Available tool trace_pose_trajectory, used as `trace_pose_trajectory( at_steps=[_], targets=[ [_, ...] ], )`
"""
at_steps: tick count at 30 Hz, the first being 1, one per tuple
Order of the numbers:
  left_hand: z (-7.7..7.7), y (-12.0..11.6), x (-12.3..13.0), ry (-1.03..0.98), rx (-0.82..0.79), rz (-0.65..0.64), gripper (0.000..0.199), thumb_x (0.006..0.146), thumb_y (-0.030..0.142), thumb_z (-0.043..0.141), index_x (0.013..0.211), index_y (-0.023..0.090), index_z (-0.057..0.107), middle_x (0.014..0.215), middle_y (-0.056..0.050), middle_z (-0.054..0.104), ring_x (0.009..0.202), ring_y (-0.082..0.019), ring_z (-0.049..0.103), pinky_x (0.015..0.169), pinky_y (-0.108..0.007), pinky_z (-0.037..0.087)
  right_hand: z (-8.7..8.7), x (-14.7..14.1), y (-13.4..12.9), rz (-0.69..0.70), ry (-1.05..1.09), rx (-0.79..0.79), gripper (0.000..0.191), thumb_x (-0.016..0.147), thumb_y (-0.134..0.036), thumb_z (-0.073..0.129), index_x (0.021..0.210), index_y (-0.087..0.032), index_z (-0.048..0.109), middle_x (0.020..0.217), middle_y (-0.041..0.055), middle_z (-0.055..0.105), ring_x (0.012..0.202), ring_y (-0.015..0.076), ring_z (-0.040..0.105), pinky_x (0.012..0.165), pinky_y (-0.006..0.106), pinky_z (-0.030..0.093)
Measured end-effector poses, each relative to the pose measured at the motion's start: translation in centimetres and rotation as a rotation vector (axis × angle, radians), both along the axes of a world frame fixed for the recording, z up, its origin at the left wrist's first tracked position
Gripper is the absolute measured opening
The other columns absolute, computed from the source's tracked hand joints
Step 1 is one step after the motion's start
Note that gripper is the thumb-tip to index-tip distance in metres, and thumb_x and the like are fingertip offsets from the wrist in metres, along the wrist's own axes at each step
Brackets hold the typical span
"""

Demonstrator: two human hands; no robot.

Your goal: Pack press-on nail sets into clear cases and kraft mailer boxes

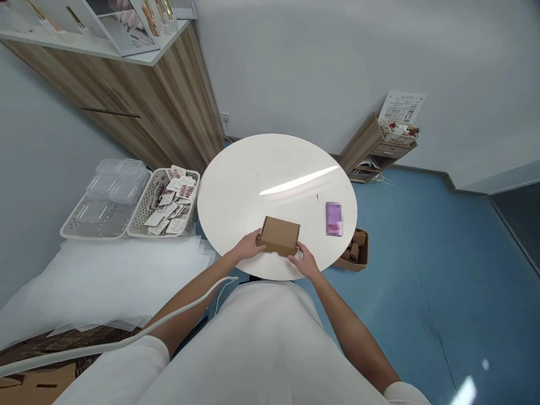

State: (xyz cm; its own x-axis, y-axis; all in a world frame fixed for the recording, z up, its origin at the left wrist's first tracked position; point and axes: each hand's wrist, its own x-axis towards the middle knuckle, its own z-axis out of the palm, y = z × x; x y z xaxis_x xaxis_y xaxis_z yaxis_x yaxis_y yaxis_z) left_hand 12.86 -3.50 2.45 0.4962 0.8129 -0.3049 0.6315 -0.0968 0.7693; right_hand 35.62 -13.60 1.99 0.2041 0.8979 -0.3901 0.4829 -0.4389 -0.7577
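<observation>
A small brown cardboard box [280, 233] with its lid closed is near the front edge of the round white table [236, 174]. My left hand [250, 245] grips its left side, thumb at the front face and fingers around the side. At the front right corner, my right hand [305, 262] holds the box with the thumb low and the fingers on the side. Whether the box rests fully on the tabletop or is slightly raised, I cannot tell. To its right on the table lies a purple item [333, 219], blurred out by pixelation.
Left of the table stand a white basket of printed cards [172, 205] and a basket with clear plastic boxes [113, 191]. An open carton of small boxes [356, 253] sits on the floor at right. A white cable [177, 312] crosses over my left arm.
</observation>
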Motion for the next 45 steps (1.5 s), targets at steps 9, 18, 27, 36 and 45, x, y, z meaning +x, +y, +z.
trace_pose_trajectory(
  at_steps=[9, 18, 27, 36, 45],
  targets=[
    [-0.4, -2.5, -2.4, -0.118, 0.117, -0.037, 0.075, 0.06, 0.038, 0.065, 0.127, 0.02, 0.035, 0.106, -0.008, 0.054, 0.095, -0.024, 0.051, 0.082, -0.036, 0.04, -0.5, -1.4, -1.5, -0.042, 0.064, 0.144, 0.069, 0.065, -0.039, 0.062, 0.128, -0.027, 0.037, 0.116, 0.0055, 0.049, 0.11, 0.0212, 0.046, 0.095, 0.039, 0.034],
    [0.3, -1.4, -2.8, -0.062, 0.14, -0.023, 0.043, 0.075, 0.03, 0.05, 0.117, 0.02, 0.046, 0.092, -0.007, 0.054, 0.085, -0.021, 0.052, 0.07, -0.03, 0.041, 1.4, -1.5, 0.3, -0.069, 0.117, 0.153, 0.061, 0.07, -0.049, 0.056, 0.124, -0.025, 0.043, 0.103, 0.0061, 0.047, 0.098, 0.0197, 0.049, 0.083, 0.036, 0.043],
    [1.6, 1.8, -0.6, 0.148, 0.159, 0.031, 0.023, 0.081, 0.036, 0.041, 0.089, 0.018, 0.053, 0.077, -0.005, 0.05, 0.07, -0.019, 0.05, 0.062, -0.028, 0.038, 3.3, -1.1, 5.6, -0.06, -0.174, 0.161, 0.053, 0.077, -0.056, 0.038, 0.111, -0.019, 0.057, 0.099, 0.0095, 0.054, 0.092, 0.0199, 0.05, 0.083, 0.033, 0.038],
    [2.3, 2.0, -0.1, 0.162, 0.217, 0.133, 0.039, 0.078, 0.029, 0.048, 0.116, 0.019, 0.046, 0.082, -0.005, 0.051, 0.079, -0.019, 0.05, 0.068, -0.029, 0.04, 5.0, -0.8, 7.5, 0.051, -0.162, 0.074, 0.055, 0.077, -0.062, 0.03, 0.079, -0.02, 0.064, 0.068, 0.002, 0.057, 0.068, 0.0154, 0.049, 0.059, 0.024, 0.034],
    [2.0, 2.5, -0.6, 0.093, 0.196, 0.145, 0.034, 0.073, 0.026, 0.054, 0.106, 0.021, 0.055, 0.085, -0.003, 0.057, 0.075, -0.016, 0.053, 0.069, -0.029, 0.042, 4.9, -0.9, 7.2, -0.019, -0.073, 0.072, 0.052, 0.073, -0.063, 0.034, 0.064, -0.019, 0.059, 0.057, -0.0007, 0.047, 0.058, 0.0124, 0.042, 0.052, 0.022, 0.03]
  ],
)
